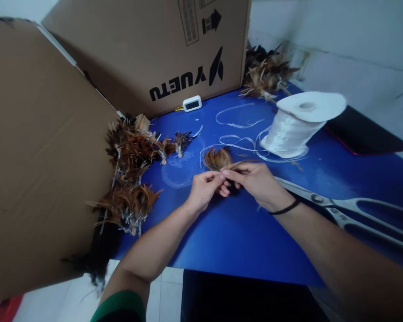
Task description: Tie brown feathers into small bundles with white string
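Observation:
A small bunch of brown feathers [217, 158] is pinched between both hands above the blue table [242, 232]. My left hand [204, 190] grips its stem end with closed fingers. My right hand [257, 182], with a black band at the wrist, is closed on the same bunch from the right. White cord [239, 142] loops on the table just behind the feathers and runs to a large white spool [297, 126].
Tied feather bundles [130, 174] lie at the left by a cardboard flap [43, 156]. A YUETU carton [161, 49] stands behind, with a small white timer [192, 103] before it. More feathers [267, 74] pile at the back. Large scissors [349, 210] lie at the right.

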A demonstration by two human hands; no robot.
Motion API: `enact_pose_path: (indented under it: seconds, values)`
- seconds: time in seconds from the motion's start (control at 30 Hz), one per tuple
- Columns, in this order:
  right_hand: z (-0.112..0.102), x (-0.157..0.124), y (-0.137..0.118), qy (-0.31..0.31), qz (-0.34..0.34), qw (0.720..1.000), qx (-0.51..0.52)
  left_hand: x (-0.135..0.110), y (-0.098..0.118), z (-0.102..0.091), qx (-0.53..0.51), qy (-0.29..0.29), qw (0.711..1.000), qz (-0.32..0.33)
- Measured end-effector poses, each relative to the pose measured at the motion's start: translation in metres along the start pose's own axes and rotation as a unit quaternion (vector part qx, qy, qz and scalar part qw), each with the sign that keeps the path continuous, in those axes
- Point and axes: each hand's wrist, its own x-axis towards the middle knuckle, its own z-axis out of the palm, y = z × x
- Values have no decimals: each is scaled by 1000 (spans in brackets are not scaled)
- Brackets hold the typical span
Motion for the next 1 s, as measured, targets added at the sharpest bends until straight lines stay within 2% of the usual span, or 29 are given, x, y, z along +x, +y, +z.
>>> enact_pose_path:
  seconds: [0.27, 0.57, 0.8, 1.0]
  values:
    - [-4, -1, -8, 15, 34, 999, 37, -1, 1, -2, -48, -65, 997, 1]
    - [-8, -1, -9, -44, 91, 991, 88, -1, -1, -3, -52, -70, 996, 21]
    - [-6, -2, -8, -39, 84, 992, 82, 0, -3, -3, -58, -56, 997, 17]
    - [-3, -2, -6, -8, 45, 998, 47, 1, -2, -2, -46, -42, 998, 10]
